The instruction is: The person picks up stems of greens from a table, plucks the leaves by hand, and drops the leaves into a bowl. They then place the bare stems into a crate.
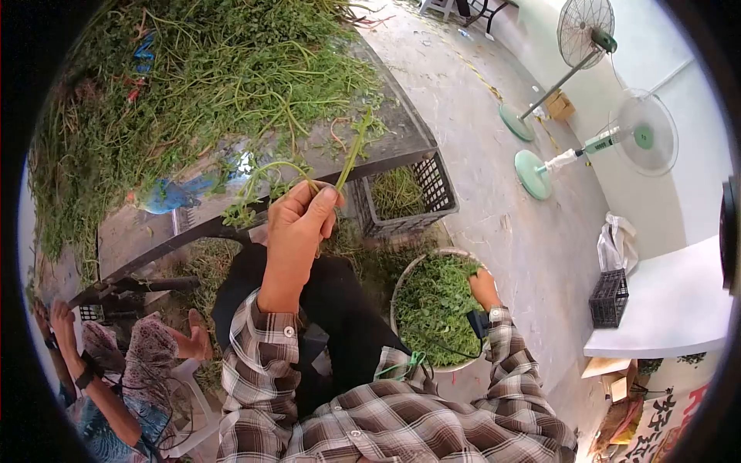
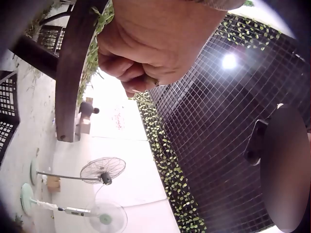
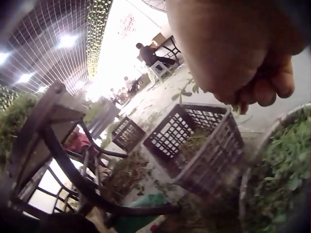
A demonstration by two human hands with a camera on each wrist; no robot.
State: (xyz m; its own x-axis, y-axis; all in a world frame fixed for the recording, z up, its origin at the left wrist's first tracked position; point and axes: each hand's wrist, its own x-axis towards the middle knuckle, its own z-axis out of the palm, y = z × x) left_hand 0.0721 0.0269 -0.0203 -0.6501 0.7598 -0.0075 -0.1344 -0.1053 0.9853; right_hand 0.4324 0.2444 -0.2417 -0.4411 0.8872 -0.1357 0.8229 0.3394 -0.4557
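My left hand point(image 1: 297, 224) pinches a thin green leafy stem point(image 1: 351, 158) that rises above my fingertips. My right hand point(image 1: 485, 287), fingers curled on leaves, rests in the round metal bowl of picked greens point(image 1: 401, 285) below.

Heap of cut greens point(image 1: 193, 69) spread over the table point(image 1: 386, 139) ahead of me. Black crate point(image 1: 405, 197) under its edge, some greens inside. Two fans point(image 1: 610, 139) lying tipped on the concrete floor point(image 1: 494, 216). Small black basket point(image 1: 608, 297) beside a white counter point(image 1: 671, 309). Another seated person point(image 1: 100, 370) at lower left.
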